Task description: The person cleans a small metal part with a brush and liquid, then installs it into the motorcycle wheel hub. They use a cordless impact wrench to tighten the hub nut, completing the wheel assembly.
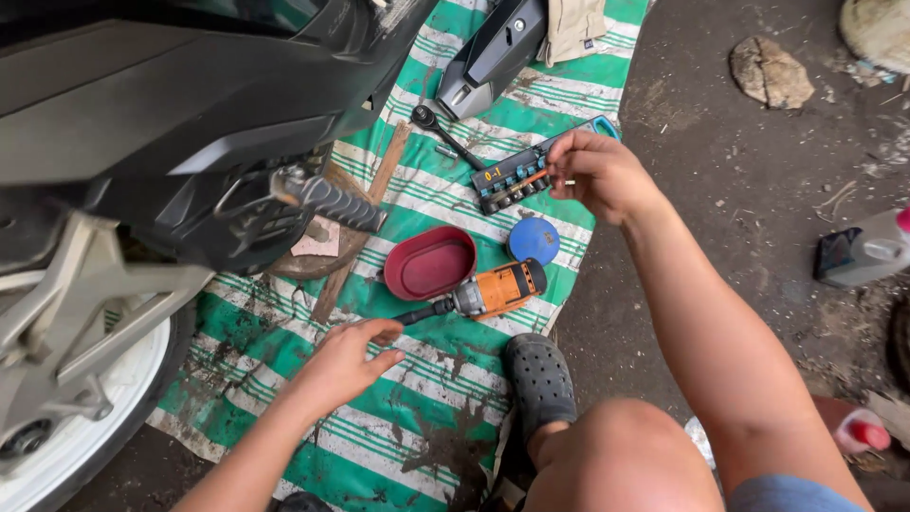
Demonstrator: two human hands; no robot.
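My right hand (599, 173) reaches to a black socket-bit holder (512, 177) on the striped mat and pinches a small bit at its right end. My left hand (346, 362) rests on the mat with fingers spread, its fingertips beside the dark bit end of an orange power driver (493, 290). It holds nothing. A red oval tray (429, 263) and a round blue lid (534, 240) lie between the two hands. A ratchet wrench (445, 136) lies just beyond the bit holder.
A black scooter (180, 123) with a folding footpeg (332, 201) and white rear wheel (85, 417) fills the left. The green-and-white striped mat (427, 417) covers dirt ground. A black panel (493, 52) lies at the top, a grey oil bottle (867, 248) at the right, my clog (538, 379) below.
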